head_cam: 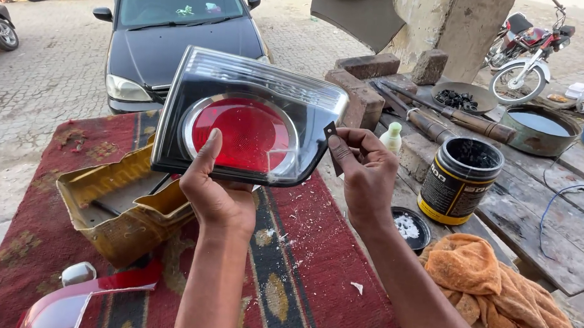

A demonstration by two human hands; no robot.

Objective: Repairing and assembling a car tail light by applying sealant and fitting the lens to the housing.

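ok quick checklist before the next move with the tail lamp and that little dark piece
1. Left hand has the tail lamp held up off the rug: ok, thumb over the red lens, fingers behind.
2. Right hand grip on the dark strip: ok, pinched at the fingertips.
3. Strip touching the lamp: cannot tell, its top end sits right at the lamp's right edge.
4. Lens condition: cannot tell, glare hides the surface.
5. Open black can standing upright, apart from both hands: ok.
6. Rug below free of debris: not ok, white flakes are scattered on it.
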